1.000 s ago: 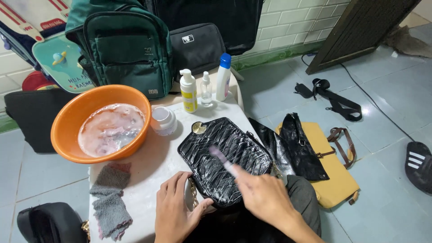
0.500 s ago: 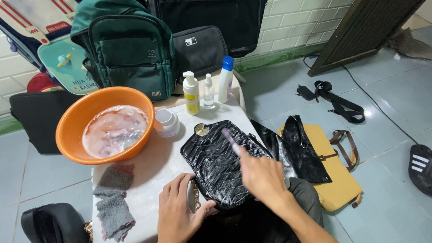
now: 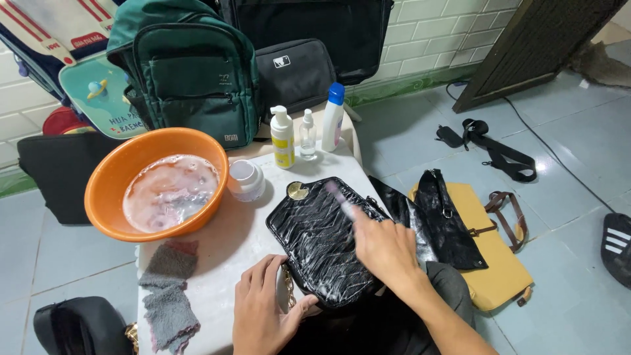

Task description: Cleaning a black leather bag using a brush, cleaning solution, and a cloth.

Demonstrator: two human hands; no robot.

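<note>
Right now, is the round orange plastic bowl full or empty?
Partly full: the round orange plastic bowl holds pinkish, foamy water below its rim.
</note>
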